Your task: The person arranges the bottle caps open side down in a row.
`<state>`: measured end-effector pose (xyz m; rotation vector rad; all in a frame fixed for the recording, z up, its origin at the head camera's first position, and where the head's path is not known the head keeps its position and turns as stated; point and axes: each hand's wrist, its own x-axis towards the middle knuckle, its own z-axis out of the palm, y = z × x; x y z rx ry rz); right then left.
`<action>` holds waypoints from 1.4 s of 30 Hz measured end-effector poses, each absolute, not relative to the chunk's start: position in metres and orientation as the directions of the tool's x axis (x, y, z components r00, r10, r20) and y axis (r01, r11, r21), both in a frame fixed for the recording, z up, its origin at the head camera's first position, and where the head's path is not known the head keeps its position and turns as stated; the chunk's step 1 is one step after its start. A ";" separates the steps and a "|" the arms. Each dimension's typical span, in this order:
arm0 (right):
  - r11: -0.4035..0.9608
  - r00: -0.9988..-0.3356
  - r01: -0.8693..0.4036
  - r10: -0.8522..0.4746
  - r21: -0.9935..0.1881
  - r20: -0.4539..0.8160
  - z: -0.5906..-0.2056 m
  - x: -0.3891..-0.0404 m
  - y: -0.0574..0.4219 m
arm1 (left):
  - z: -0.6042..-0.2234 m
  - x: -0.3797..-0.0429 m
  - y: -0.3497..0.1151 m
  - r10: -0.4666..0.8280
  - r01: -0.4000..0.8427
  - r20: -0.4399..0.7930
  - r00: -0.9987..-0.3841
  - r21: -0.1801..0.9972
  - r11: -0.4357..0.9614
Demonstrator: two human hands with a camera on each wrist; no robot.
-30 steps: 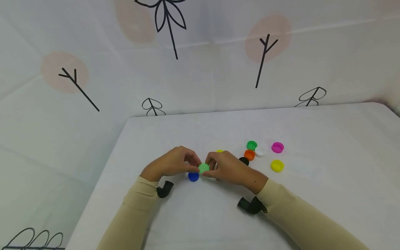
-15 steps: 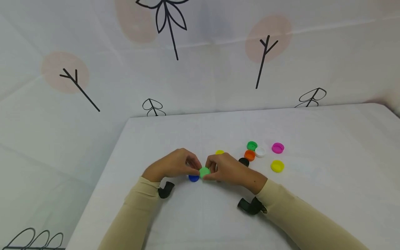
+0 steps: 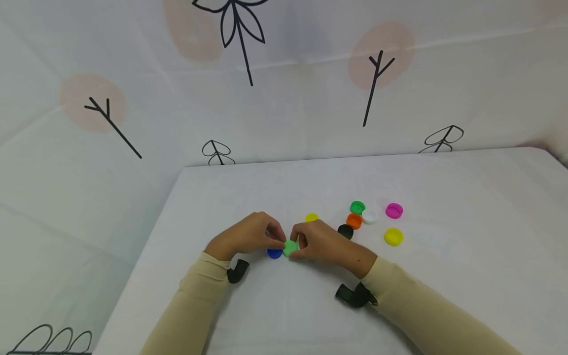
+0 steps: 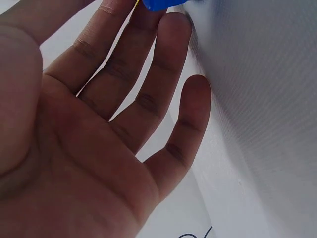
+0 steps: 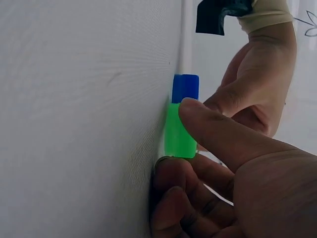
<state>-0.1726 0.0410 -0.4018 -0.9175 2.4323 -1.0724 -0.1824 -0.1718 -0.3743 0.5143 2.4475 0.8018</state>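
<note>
A light green bottle cap [image 3: 290,248] sits low at the table, right beside a blue bottle cap [image 3: 274,253]. My right hand [image 3: 326,246] pinches the green cap, its thumb lying along the cap in the right wrist view. From the other side my left hand [image 3: 250,234] brings thumb and fingertips together at the green cap's upper left edge, just over the blue one. The left wrist view has the blue cap [image 4: 161,4] at its top edge by the fingertips; the thumb tip is out of frame there. Part of the blue cap is hidden under my left thumb.
Behind my right hand lie a yellow cap [image 3: 312,217] and a black cap [image 3: 345,231]. Further right are green [image 3: 357,207], orange [image 3: 354,221], white [image 3: 369,216], magenta [image 3: 394,210] and yellow [image 3: 393,236] caps. White cloth covers the table [image 3: 284,315].
Both hands have moved slightly down and toward me with the light green cap, which has come down beside the blue cap. The other caps stay where they were.
</note>
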 end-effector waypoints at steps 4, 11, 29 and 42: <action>0.514 -0.740 -0.431 -0.672 -0.741 -0.035 -0.402 -0.172 0.040 | -0.373 -0.181 -0.170 0.475 0.184 -0.346 -0.809 0.618 0.765; 0.544 -0.746 -0.429 -0.663 -0.721 -0.056 -0.400 -0.171 0.039 | -0.371 -0.180 -0.168 0.480 0.204 -0.332 -0.812 0.609 0.767; 0.639 -0.824 -0.433 -0.566 -0.636 -0.008 -0.376 -0.177 0.065 | -0.366 -0.176 -0.158 0.361 0.207 -0.176 -0.916 0.564 0.800; 0.773 -0.866 -0.496 -0.470 -0.395 0.167 -0.385 -0.180 0.070 | -0.370 -0.170 -0.118 0.322 0.243 -0.116 -0.940 0.435 0.867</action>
